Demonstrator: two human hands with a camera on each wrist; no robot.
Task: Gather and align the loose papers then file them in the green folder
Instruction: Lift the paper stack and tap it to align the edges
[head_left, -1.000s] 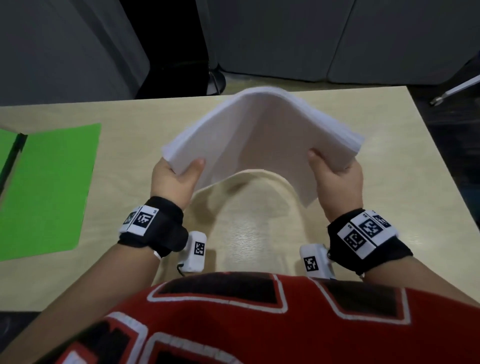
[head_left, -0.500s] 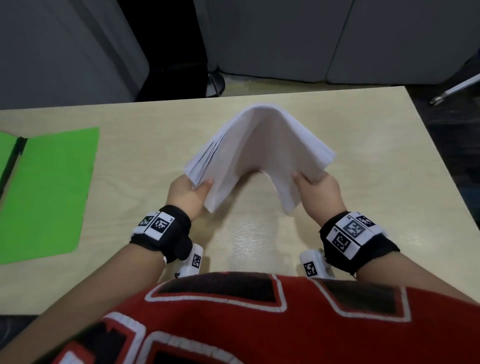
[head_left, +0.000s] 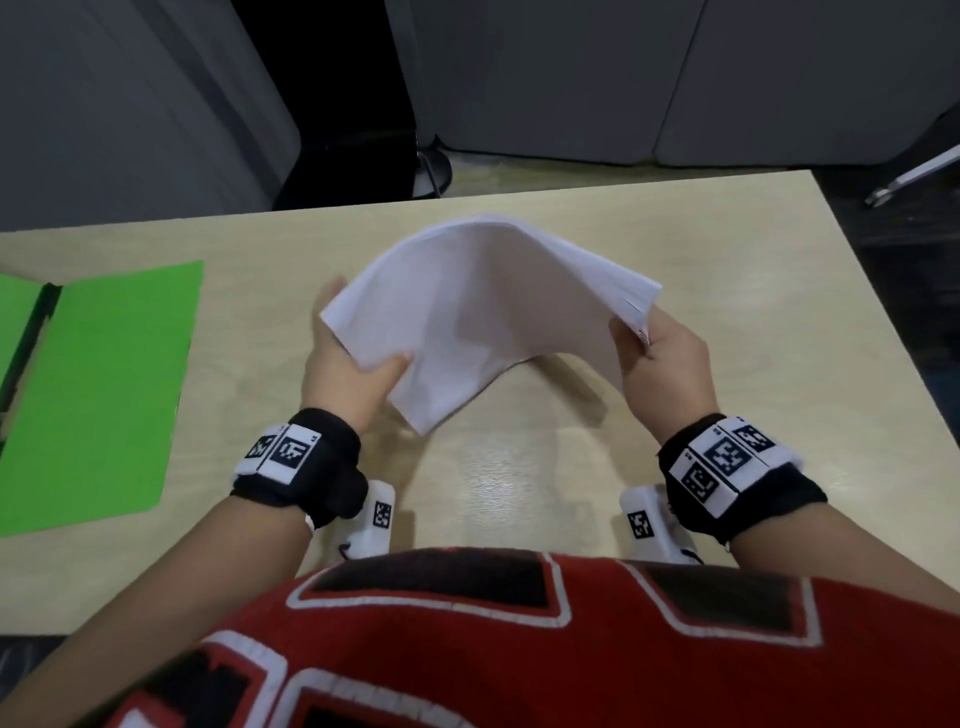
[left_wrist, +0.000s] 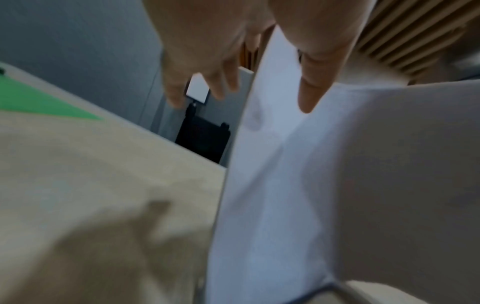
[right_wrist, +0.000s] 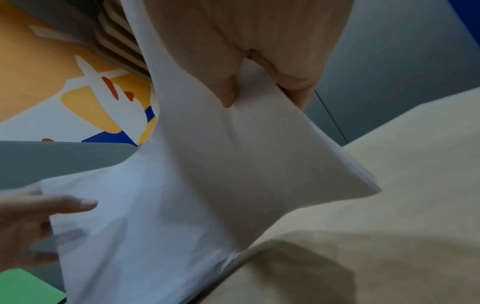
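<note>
White paper stack (head_left: 483, 312) arches above the desk (head_left: 727, 249), left hand (head_left: 348, 374) and right hand (head_left: 662, 364) each pinching a side edge, aligning step underway, next likely squaring edges before moving left to the open green folder (head_left: 98, 395).

The stack of papers (head_left: 498, 312) is above the middle of the bench (head_left: 753, 291), bent upward like an arch. The left hand (head_left: 348, 374) holds its left end and the right hand (head_left: 665, 364) holds its right end, with the near edge of the bench just before the person. The folder (head_left: 104, 395) lies open and flat on the bench, well apart to the left of the papers. Behind the far edge of the bench stand wall panels (head_left: 571, 78).
</note>
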